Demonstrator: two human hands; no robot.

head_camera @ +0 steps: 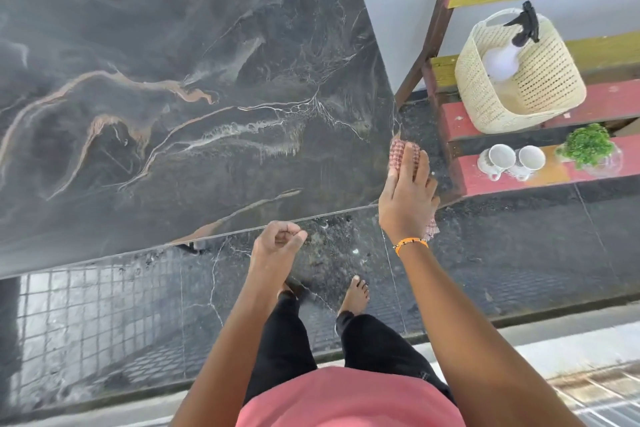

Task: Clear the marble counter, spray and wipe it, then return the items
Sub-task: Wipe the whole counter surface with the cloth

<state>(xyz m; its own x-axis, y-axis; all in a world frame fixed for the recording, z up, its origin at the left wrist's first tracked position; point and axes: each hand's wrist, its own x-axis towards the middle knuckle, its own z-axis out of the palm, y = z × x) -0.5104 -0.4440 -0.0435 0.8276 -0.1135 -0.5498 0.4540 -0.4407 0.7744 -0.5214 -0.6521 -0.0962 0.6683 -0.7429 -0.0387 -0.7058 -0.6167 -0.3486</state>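
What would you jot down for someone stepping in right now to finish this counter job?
Right hand grips the checked cloth at the counter's right edge. Left hand is curled, holding nothing.
Marble counter is bare, with streaks on it.
Spray bottle sits in the cream basket on the painted shelf; two white cups and a small green plant stand on the plank below.
Done: clearing. Wiping looks under way or nearly done.
Left: finish wiping, return the items.

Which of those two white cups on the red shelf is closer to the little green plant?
The right cup, the one farther from the counter. The left cup stands on its other side, nearer the right hand holding the cloth; the plant sits just beyond.
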